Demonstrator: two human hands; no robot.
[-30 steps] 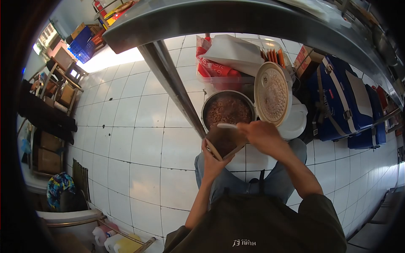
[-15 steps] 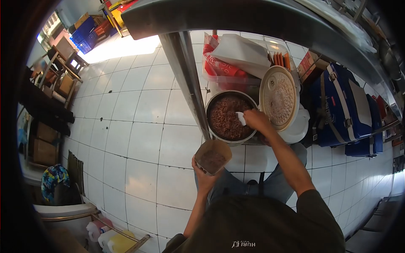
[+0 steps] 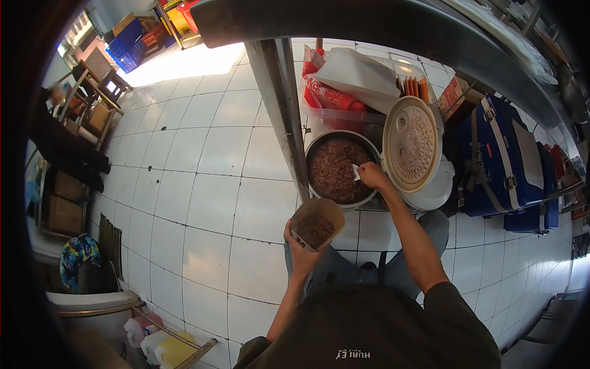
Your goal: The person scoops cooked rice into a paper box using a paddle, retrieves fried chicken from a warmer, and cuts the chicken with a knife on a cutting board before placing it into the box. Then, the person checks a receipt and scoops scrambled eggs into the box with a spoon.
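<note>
My left hand (image 3: 301, 253) is wrapped around a brown paper food box (image 3: 332, 215), its top flaps standing up. Reddish-brown rice (image 3: 316, 230) covers the bottom of the box. In my right hand (image 3: 373, 176) is a white rice scoop (image 3: 356, 171), its blade partly sunk in the rice at the right side of a round pot (image 3: 376, 198). Dark reddish-brown rice (image 3: 335, 163) fills much of that pot. Beside the pot, a round cream lid (image 3: 410, 144) with droplets on its inner face leans upright.
A metal table leg (image 3: 279, 111) rises left of the pot, under a steel tabletop edge (image 3: 344, 27). Behind the pot stands a plastic bin (image 3: 332, 115) with red and white packaging. Blue bags (image 3: 504, 154) are at right. A person in dark trousers (image 3: 67, 147) is far left.
The scoop's blade sits deeper in the rice than before, and my right hand has shifted slightly. My left hand still holds the box near the pot. The whole view has moved a little.
</note>
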